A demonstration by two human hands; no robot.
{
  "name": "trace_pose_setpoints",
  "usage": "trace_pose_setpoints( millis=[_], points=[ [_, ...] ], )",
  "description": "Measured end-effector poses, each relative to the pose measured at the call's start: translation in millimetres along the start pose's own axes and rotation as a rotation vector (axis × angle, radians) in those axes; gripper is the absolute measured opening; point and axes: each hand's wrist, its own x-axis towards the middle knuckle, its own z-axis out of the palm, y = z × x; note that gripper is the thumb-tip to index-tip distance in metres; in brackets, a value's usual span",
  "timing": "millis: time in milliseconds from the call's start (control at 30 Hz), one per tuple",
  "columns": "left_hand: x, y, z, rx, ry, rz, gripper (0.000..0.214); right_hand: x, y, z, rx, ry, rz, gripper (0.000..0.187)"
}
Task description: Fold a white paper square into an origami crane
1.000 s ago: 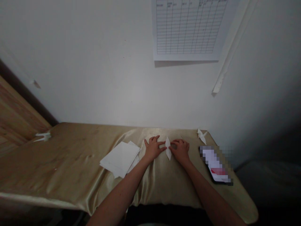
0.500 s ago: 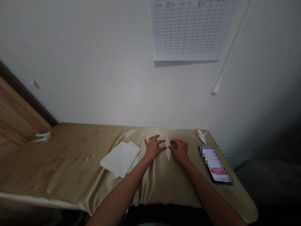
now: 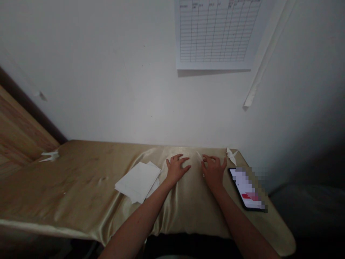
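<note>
My right hand (image 3: pixel 215 173) grips a narrow folded piece of white paper (image 3: pixel 199 156) between thumb and fingers. The paper's pointed tip shows beyond the fingers, and most of it is hidden by the hand. My left hand (image 3: pixel 176 168) holds nothing. Its thumb and fingers are apart, just above or on the cloth, to the left of the folded paper. Beyond my right hand, near the table's far right corner, lies a folded paper crane (image 3: pixel 231 156).
A stack of white paper sheets (image 3: pixel 138 180) lies left of my left forearm. On the right is a phone (image 3: pixel 246 190) with its screen lit. Another white folded paper (image 3: pixel 50 155) sits far left. Satin cloth (image 3: pixel 81 180) covers the table against the wall (image 3: pixel 121 90).
My left hand has let go of the folded paper and stays in place. My right hand has moved right with the paper, which is now turned and mostly hidden behind the fingers.
</note>
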Motion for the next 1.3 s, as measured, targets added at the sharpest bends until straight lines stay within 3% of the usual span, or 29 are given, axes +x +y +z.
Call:
trace_pose_setpoints(
  millis=[100, 367, 733, 900, 1100, 1300],
  points=[
    [0, -1, 0.8, 0.005, 0.002, -0.005, 0.041, -1, 0, -4, -0.028, -0.01, -0.037, 0.03],
    [1, 0, -0.6, 0.003, 0.007, -0.032, 0.04, -3, -12, -4, 0.078, -0.218, 0.012, 0.021],
    [2, -3, 1.8, -0.013, 0.046, -0.047, 0.021, -8, -18, 4, 0.166, -0.404, -0.031, 0.014],
    [1, 0, -2.5, 0.036, 0.011, -0.056, 0.009, -5, -14, 7, 0.153, -0.419, 0.007, 0.018],
    [-7, 9, -9.0, 0.083, -0.035, 0.06, 0.017, -5, -9, 9, 0.147, -0.446, -0.001, 0.018],
    [-10, 9, -5.4, 0.084, -0.117, 0.076, 0.026, -5, -7, 8, 0.148, -0.474, 0.011, 0.016]
  ],
)
